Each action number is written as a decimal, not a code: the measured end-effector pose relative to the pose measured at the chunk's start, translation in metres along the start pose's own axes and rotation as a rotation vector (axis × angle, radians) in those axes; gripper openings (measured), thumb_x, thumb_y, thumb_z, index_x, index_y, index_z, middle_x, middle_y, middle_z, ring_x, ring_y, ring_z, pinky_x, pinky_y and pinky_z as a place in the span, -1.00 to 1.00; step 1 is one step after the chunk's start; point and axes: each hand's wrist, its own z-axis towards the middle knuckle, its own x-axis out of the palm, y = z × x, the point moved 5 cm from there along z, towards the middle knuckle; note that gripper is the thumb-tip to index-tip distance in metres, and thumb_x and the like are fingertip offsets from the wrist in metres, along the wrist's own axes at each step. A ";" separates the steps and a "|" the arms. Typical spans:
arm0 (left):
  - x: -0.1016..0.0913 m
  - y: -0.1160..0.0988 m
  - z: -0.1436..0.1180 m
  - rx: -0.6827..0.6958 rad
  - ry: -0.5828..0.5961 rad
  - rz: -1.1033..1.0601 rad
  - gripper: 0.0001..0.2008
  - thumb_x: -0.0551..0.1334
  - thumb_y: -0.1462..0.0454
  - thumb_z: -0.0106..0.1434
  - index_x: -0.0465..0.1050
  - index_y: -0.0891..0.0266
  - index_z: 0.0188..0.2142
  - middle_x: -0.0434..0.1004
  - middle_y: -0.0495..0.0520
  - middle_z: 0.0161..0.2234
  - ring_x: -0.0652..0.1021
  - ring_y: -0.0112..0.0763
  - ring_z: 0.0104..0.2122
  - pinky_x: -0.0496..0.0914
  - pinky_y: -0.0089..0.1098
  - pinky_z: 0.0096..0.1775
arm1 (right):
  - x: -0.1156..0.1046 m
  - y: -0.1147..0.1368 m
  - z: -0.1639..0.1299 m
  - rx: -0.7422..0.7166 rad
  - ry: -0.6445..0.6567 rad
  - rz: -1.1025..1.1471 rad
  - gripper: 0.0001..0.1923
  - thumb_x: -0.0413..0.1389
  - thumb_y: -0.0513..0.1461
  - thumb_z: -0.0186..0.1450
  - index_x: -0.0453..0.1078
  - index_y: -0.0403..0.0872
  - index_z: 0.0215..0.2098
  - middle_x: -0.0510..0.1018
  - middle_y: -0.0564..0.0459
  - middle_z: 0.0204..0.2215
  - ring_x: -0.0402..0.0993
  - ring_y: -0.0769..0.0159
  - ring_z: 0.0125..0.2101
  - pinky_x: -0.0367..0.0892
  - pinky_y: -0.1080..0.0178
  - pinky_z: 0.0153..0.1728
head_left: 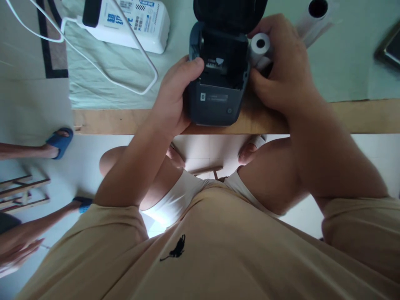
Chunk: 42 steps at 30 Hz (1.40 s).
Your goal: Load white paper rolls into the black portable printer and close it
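A dark label printer point(215, 100) sits at the table's front edge with its lid point(229, 14) raised and its inner bay showing. My left hand point(175, 91) grips the printer's left side, thumb on the rim of the bay. Against the printer's right side, my right hand point(284, 66) is closed around a small white paper roll point(261, 43), whose cored end faces up. Some of the right fingers are hidden behind the roll and the lid. Another white roll point(315, 16) stands just beyond my right hand.
A white power bank point(153, 29) with printed labels and a white cable point(125, 85) lies at the back left. A dark device point(392, 48) rests at the far right. The wooden table edge point(118, 121) runs in front of me. Another person's legs and blue slippers point(62, 143) show at left.
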 end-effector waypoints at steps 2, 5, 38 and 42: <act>0.000 0.000 0.000 0.002 -0.016 -0.001 -0.85 0.28 0.13 0.22 0.52 0.16 -0.35 0.61 0.05 -0.37 0.66 -0.06 -0.06 0.61 -0.19 -0.16 | 0.000 -0.001 0.000 -0.008 -0.006 -0.001 -0.43 0.11 -0.45 0.10 0.33 -0.20 0.11 0.53 -0.16 0.06 0.45 0.05 0.11 0.33 -0.02 0.15; 0.000 -0.001 0.000 0.012 -0.026 -0.018 -0.83 0.27 0.14 0.23 0.53 0.19 -0.34 0.60 0.05 -0.40 0.66 -0.02 -0.02 0.62 -0.17 -0.15 | -0.001 -0.001 0.000 -0.008 -0.007 0.002 -0.47 0.14 -0.44 0.14 0.33 -0.11 0.09 0.54 -0.12 0.06 0.46 0.06 0.10 0.34 -0.01 0.14; -0.004 -0.006 -0.006 -0.019 0.034 0.010 -0.81 0.25 0.17 0.33 0.49 0.26 -0.20 0.55 0.02 -0.40 0.69 -0.13 -0.10 0.59 -0.27 -0.15 | -0.022 -0.006 -0.006 0.037 -0.286 0.221 -0.45 0.33 -0.21 0.18 0.25 0.15 0.07 0.49 0.05 -0.07 0.52 0.17 -0.11 0.52 0.08 -0.17; -0.006 -0.007 -0.006 -0.031 0.025 0.021 -0.77 0.32 0.12 0.28 0.52 0.24 -0.19 0.60 0.02 -0.38 0.69 -0.23 -0.29 0.53 -0.39 -0.34 | -0.047 0.015 -0.016 -0.012 -0.536 0.283 -0.70 0.29 -0.14 0.27 0.29 0.09 -0.13 0.45 0.08 -0.18 0.51 0.27 -0.27 0.43 0.17 -0.35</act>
